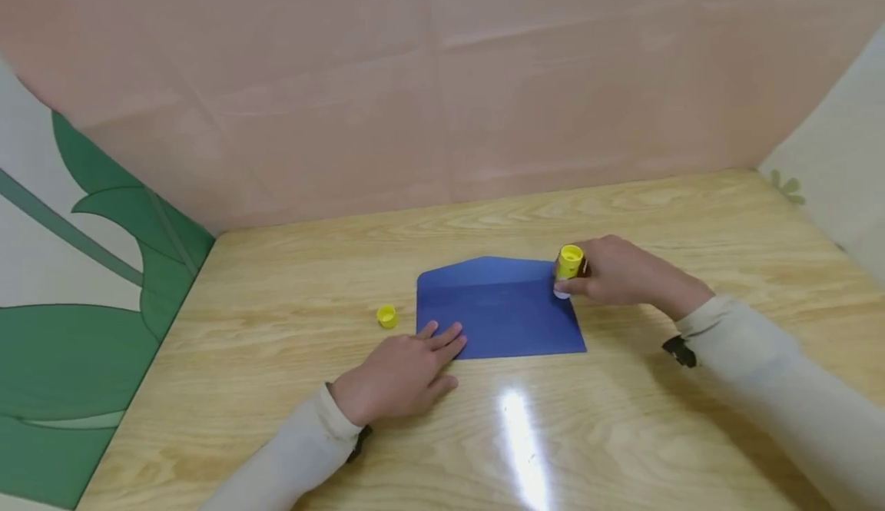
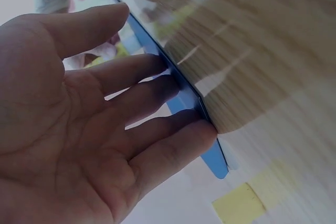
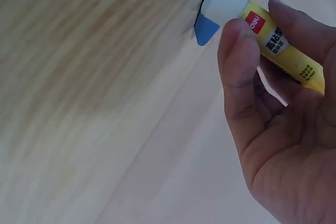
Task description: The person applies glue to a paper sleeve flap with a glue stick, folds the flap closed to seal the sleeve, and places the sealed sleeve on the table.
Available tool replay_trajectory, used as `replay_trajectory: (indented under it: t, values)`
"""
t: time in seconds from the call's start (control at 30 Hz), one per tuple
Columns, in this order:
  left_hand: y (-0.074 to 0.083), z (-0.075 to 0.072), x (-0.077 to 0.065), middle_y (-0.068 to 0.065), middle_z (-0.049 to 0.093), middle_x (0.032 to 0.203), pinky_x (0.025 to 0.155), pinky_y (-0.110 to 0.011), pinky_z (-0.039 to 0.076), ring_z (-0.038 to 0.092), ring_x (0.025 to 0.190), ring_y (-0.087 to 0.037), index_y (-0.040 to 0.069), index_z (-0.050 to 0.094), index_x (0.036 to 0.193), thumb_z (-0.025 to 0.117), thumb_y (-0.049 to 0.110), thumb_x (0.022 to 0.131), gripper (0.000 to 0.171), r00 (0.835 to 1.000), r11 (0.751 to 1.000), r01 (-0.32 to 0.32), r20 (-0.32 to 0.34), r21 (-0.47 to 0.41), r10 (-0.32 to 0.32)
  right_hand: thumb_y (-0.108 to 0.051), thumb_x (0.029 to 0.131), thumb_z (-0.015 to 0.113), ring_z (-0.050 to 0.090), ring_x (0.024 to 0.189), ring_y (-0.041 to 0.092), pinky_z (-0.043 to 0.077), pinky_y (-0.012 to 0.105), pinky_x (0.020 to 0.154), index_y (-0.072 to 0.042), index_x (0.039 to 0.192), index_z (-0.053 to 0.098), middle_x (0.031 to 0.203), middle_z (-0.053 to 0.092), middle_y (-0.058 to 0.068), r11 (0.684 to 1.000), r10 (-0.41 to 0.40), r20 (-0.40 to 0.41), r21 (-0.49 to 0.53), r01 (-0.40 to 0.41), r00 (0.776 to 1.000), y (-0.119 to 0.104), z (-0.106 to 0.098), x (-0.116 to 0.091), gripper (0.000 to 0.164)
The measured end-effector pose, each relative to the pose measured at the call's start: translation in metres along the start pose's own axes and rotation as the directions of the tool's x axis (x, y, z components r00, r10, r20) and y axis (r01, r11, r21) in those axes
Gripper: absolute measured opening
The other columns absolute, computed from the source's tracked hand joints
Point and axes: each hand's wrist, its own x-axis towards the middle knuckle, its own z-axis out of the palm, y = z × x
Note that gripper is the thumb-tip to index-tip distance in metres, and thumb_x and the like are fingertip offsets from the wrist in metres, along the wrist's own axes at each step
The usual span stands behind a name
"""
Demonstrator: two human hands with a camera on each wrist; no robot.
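A blue envelope [image 1: 508, 319] lies on the table with its flap [image 1: 484, 271] opened out toward the back. My left hand [image 1: 408, 373] rests on its lower left corner, fingers spread and fairly straight; the left wrist view shows the fingertips touching the blue paper [image 2: 184, 95]. In my right hand [image 1: 618, 273] is a yellow glue stick [image 1: 569, 263], pinched between thumb and fingers. Its white end [image 3: 223, 4] points down against the envelope's right side near the flap fold. The glue tip itself is hidden.
A small yellow cap [image 1: 387, 316] sits on the wooden table [image 1: 290, 342], left of the envelope. A pinkish covered wall [image 1: 429, 111] rises behind the table's back edge. Panels stand at both sides, the left one with a green leaf pattern [image 1: 76, 357].
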Motion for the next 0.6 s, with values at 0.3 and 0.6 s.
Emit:
replay_trajectory:
  t: [0.3,0.6]
  values:
    - [0.001,0.005,0.002,-0.003,0.034,0.16,0.112,-0.042,0.044,0.042,0.142,-0.034,0.013,0.04,0.152,0.046,0.04,0.105,0.055,1.0,1.0,0.009,0.016,0.007,-0.009,-0.029,0.092,0.073,0.051,0.06,0.006,0.046,0.023,0.056,-0.03,0.115,0.066,0.091,0.07,-0.005,0.988,-0.11,-0.2,0.085,0.129,0.974,0.014,0.01,-0.027,0.024]
    - [-0.003,0.007,0.003,-0.003,0.035,0.16,0.112,-0.043,0.043,0.041,0.143,-0.033,0.014,0.04,0.152,0.046,0.04,0.105,0.054,1.0,1.0,0.023,0.012,-0.015,-0.023,-0.01,0.074,0.083,0.072,0.079,0.006,0.059,0.025,0.065,-0.026,0.119,0.068,0.099,0.076,-0.007,0.848,-0.525,-0.317,-0.271,0.455,0.79,-0.004,0.031,-0.037,0.05]
